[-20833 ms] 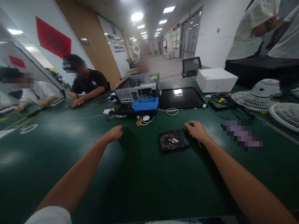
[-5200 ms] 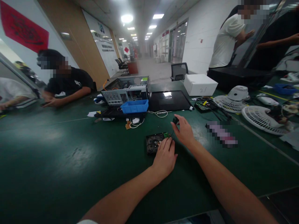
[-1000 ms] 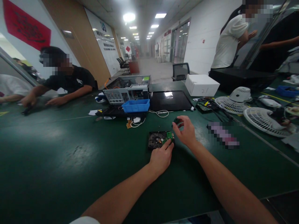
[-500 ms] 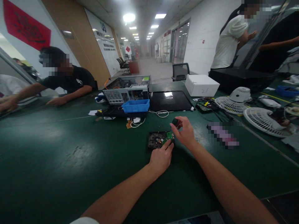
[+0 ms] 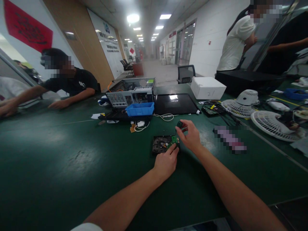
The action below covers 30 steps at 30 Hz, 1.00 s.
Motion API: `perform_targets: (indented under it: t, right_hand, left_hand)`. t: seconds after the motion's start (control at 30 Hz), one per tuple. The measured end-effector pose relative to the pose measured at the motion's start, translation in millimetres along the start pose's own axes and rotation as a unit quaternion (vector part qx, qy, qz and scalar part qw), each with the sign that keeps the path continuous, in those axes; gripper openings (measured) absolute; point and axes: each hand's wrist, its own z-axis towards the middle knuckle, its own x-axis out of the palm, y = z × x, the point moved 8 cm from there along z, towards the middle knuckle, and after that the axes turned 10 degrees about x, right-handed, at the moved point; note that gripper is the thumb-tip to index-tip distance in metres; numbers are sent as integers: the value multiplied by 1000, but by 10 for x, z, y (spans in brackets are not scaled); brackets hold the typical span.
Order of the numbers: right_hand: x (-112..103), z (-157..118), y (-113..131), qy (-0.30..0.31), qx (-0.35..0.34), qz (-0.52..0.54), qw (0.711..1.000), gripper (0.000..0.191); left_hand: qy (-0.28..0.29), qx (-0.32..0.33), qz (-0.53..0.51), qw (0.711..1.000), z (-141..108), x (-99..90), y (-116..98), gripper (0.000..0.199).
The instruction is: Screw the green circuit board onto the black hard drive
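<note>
A hard drive [image 5: 160, 143] lies flat on the green tabletop, its green circuit board [image 5: 174, 139] facing up at the right end. My left hand [image 5: 166, 162] grips the near right part of the drive, with fingers resting over the board; its thumb is hidden. Above the drive's right end, my right hand [image 5: 190, 134] is closed round a small screwdriver [image 5: 179, 124] with a dark handle. The screwdriver stands nearly upright and its shaft points down at the board. Whether its tip sits in a screw is too small to tell.
Beyond the drive are a blue tray [image 5: 140, 109], an open computer case [image 5: 131, 94], a dark screen panel [image 5: 176, 104] and a white cable [image 5: 141, 129]. To the right lie a white box [image 5: 208, 89] and fan parts [image 5: 240, 104]. A person [image 5: 72, 83] sits across on the left.
The screwdriver's handle has shifted very slightly in my right hand. My left hand and the hard drive have stayed in place. The standing person at the right has drawn an arm in.
</note>
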Motion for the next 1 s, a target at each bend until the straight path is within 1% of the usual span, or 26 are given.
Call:
perform_targets:
  t: [0.13,0.3,0.4,0.53,0.7,0.9,1.0]
  right_hand:
    - [-5,7,57,9,-26,-2,1000,41]
    - [-68,19,84,-31,-38,19,999,36]
    - [-95,18,90,-52,-46,12,998,33]
    - [-111,13,105,-56,-53,-10,997,30]
    - [-123,18,142,-45,-60,-30,997,32]
    - [-129,23,139,-54,-72,-7,996,34]
    - [-129,28,128,-56,-66,1,996,31]
  left_hand:
    - [1,-4,-3,1000,5,-6,-4,45]
    - [-2,-4,-2,1000,4,-20,-7,45]
    - [1,-2,-2,1000,4,-18,-6,45]
    - [-2,-2,-1,1000,7,-17,-5,45]
    - [2,-10,0,1000,8,4,4,45]
    - [-13,0,-3,1000,1,10,1,45]
    - [-21,0,-5,1000,-3,6,3,44]
